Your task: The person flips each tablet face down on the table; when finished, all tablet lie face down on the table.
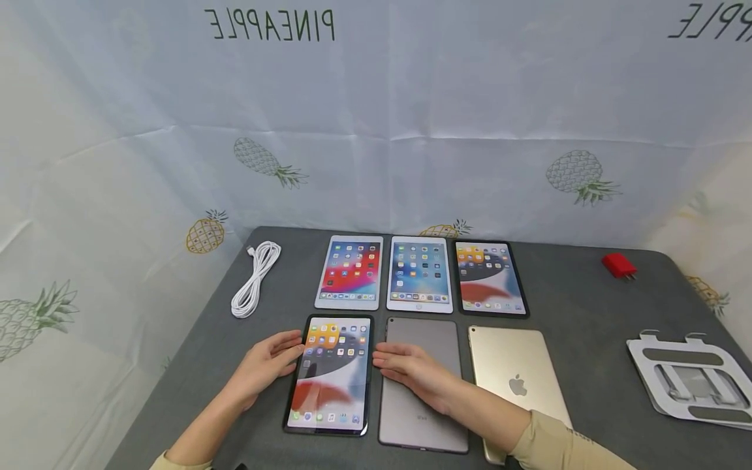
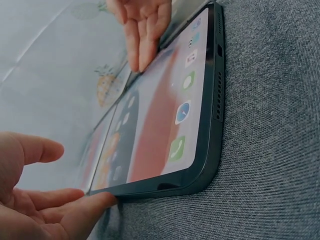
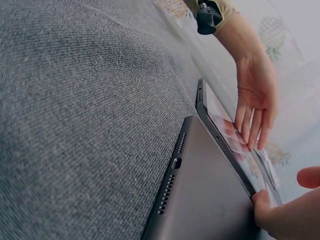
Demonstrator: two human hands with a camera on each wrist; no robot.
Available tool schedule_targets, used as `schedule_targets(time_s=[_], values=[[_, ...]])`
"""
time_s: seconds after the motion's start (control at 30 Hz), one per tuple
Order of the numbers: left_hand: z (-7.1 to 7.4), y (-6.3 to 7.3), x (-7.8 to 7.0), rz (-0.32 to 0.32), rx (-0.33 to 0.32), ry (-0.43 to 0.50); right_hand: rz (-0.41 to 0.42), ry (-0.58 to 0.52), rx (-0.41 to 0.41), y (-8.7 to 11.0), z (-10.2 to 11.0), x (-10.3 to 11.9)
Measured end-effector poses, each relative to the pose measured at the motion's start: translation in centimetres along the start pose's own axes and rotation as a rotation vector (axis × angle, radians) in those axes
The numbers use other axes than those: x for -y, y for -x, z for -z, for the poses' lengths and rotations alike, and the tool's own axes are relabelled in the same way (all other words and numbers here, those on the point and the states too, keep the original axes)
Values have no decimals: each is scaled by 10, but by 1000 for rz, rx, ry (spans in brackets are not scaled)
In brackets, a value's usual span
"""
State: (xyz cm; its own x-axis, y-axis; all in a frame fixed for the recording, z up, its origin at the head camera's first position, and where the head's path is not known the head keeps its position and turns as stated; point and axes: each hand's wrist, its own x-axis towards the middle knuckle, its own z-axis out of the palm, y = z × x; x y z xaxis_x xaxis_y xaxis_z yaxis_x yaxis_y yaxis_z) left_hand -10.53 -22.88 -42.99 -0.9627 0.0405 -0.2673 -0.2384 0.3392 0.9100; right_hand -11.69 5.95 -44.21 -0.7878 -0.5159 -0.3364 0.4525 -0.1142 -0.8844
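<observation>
Both grips spread, flat fingers: left hand (image 1: 262, 369) touches lit tablet (image 1: 332, 373) left edge, right hand (image 1: 414, 372) touches its right edge, resting on grey tablet (image 1: 418, 398), grey bench (image 1: 587, 313).

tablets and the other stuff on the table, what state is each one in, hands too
black tablet: face up, screen lit, flat between both hands
grey tablet: face down, under the right hand
gold tablet: face down
three rear tablets: face up, screens lit
white cable: coiled, unplugged
red charger: lying loose
stand: folded flat
left hand: open, fingertips at black tablet's left edge
right hand: open, fingers straight
</observation>
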Motion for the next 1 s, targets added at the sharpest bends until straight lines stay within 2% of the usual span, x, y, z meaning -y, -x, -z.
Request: schedule_targets(time_s=[0.2,0.4,0.5,0.67,0.77,0.87,0.93,1.0], values=[[-1,-1,1,-7,-11,4,-1,-24,-8,-1,0,-1],[-2,1,2,-18,-6,-5,24,11,-17,-2,3,-3],[-4,2,2,-27,-2,-44,33,29,-15,-2,4,-3],[-9,4,0,-58,-15,-180,42,50,-12,-2,6,-3],[-14,5,-2,-90,-9,-252,42,63,-33,-4,7,-4],[-20,3,-2,-143,25,-290,40,89,-60,-7,8,-5],[-24,3,-3,-208,75,-311,40,107,-74,-8,9,-5],[-27,6,-5,-309,129,-386,43,124,-83,-10,10,-5]])
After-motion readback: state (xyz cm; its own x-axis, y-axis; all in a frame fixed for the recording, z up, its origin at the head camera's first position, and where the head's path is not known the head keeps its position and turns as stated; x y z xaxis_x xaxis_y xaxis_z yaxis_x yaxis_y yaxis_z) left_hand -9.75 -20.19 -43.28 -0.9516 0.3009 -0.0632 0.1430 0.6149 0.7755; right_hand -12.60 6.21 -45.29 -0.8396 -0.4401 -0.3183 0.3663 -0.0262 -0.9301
